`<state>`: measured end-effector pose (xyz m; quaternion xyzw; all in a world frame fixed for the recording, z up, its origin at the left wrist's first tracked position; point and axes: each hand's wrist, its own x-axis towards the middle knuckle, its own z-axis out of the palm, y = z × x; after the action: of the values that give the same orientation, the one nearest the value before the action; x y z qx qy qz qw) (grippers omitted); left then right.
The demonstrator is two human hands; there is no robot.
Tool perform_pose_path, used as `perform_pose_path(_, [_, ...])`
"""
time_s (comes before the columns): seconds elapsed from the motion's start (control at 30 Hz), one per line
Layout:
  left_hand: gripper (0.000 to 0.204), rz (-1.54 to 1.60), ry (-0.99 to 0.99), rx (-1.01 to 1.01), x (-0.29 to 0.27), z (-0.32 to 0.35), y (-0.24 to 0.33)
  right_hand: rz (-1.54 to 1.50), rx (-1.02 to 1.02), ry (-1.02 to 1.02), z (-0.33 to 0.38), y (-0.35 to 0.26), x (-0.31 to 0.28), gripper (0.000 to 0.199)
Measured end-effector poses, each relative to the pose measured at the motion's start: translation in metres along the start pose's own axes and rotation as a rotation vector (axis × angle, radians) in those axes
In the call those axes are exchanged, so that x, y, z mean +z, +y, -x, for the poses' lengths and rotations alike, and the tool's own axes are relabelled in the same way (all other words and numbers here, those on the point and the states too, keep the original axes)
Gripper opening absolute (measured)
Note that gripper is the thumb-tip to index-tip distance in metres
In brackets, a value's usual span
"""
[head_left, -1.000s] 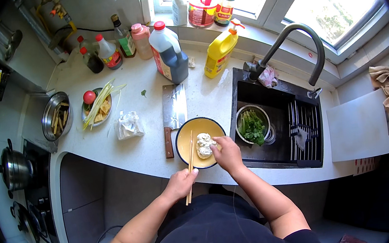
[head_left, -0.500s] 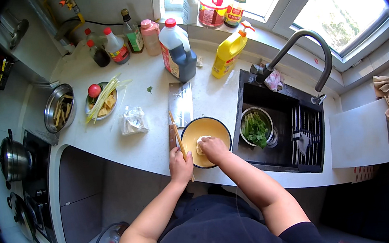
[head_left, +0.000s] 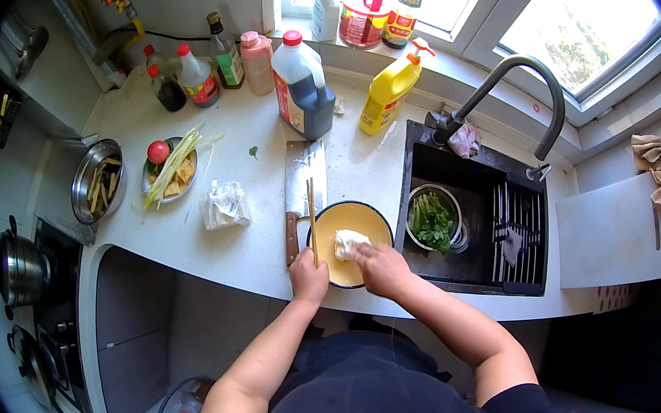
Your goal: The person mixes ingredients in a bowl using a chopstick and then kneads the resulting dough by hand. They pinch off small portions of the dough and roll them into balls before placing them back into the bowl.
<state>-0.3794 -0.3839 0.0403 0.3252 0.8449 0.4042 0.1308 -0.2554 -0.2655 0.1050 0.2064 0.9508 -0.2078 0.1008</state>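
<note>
My left hand (head_left: pixel 309 277) is closed around a pair of wooden chopsticks (head_left: pixel 313 221), which point away from me along the left side of a yellow bowl (head_left: pixel 339 275) with a dark rim. Inside the bowl lies a soft white lump (head_left: pixel 349 242); I cannot tell what it is made of. Over the bowl's right side, my right hand (head_left: pixel 385 269) has its fingertips at the edge of this lump, smeared by motion. A cleaver (head_left: pixel 295 186) with a wooden handle rests on the counter just left of the bowl, white bits on its blade.
Right of the bowl is a dark sink (head_left: pixel 480 247) holding a bowl of leafy greens (head_left: pixel 434 227). To the left are a crumpled plastic bag (head_left: pixel 226 205), a plate of cut food (head_left: pixel 172 191) and a metal pot (head_left: pixel 99 181). Behind stands a big jug (head_left: pixel 304 94).
My right hand has drawn back to the right, uncovering more of the white lump. In my left hand the chopsticks have swung more upright and shifted right over the bowl's rim.
</note>
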Motion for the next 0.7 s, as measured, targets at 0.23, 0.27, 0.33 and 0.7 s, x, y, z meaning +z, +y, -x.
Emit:
perform_pose_path(0.23, [0.005,0.027,-0.008,0.008,-0.001,0.001,-0.001,0.127,-0.112,0.478,-0.003,-0.004,0.012,0.036])
perform_pose_path(0.27, [0.005,0.028,-0.009,-0.003,-0.001,0.001,-0.002,0.057,-0.092,0.37,-0.005,-0.005,0.025,0.034])
perform_pose_path(0.33, [0.005,0.038,-0.008,-0.028,0.002,0.002,-0.003,0.031,-0.114,0.274,-0.009,0.002,0.056,0.031])
perform_pose_path(0.7, [0.004,-0.024,0.007,0.015,0.002,-0.001,0.002,-0.419,0.185,-0.021,-0.036,0.03,0.019,0.031])
